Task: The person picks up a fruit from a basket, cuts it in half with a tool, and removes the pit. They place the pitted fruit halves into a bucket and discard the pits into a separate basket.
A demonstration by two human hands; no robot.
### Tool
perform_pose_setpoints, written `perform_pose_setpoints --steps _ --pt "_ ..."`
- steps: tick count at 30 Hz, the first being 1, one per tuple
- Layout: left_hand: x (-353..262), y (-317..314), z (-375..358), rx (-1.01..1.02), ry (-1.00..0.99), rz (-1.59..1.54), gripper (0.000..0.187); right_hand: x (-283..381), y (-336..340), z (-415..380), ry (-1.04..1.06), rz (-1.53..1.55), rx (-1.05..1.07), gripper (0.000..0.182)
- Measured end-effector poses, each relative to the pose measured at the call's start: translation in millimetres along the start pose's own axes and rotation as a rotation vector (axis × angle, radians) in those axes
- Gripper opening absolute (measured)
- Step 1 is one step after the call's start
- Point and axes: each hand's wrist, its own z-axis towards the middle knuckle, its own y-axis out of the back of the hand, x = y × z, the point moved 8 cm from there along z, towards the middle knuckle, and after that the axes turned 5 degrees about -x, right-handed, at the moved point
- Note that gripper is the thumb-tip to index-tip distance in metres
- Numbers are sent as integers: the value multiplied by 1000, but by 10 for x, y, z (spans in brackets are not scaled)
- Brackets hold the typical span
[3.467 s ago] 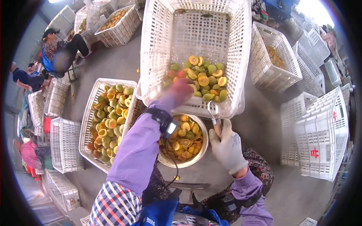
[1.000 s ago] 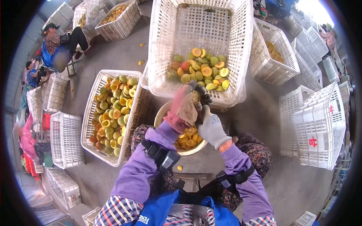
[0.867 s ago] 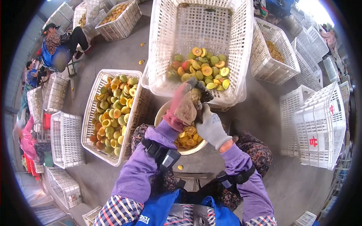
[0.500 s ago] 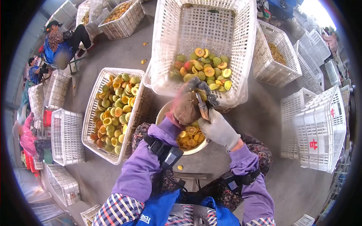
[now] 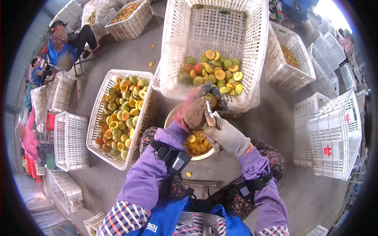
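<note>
My left hand (image 5: 197, 110), in a dirty pink and grey glove with dark fingertips, is closed around a peach (image 5: 213, 101), mostly covered by the fingers. My right hand (image 5: 228, 137), in a whitish glove, grips the wooden handle of a small knife (image 5: 210, 114). The metal blade points up against or close to the fruit; whether it cuts in cannot be seen. Beneath both hands stands a round white bucket (image 5: 170, 118) with orange-yellow fruit pieces (image 5: 198, 144). Just ahead, a big white crate (image 5: 252, 47) holds green and yellow halved peaches (image 5: 218, 72).
Left of the bucket, another white crate (image 5: 91, 135) is heaped with hollowed peach halves (image 5: 120, 118). More crates (image 5: 71, 141) line the left side, and stacked ones (image 5: 334, 135) stand at right. A seated person (image 5: 63, 47) is at upper left. Fruit bits (image 5: 189, 174) lie on the floor.
My left hand has turned, and a fruit now shows in its fingers. My right hand has shifted slightly, with the knife blade more visible and bright. The view has moved a little.
</note>
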Motion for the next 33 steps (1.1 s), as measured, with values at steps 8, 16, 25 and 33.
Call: perform_pose_setpoints --steps 8,16,25,33 --pt "-597 344 -224 -307 -285 407 40 -61 71 50 76 -880 -96 36" --pt "-1724 1399 -927 -780 228 1066 37 -378 -125 -71 370 -1493 -237 28" --pt "-374 709 812 -15 173 1700 44 477 410 -641 441 -1105 -673 17" --pt "683 1780 1459 -112 471 1682 36 622 740 -865 442 -985 -822 21"
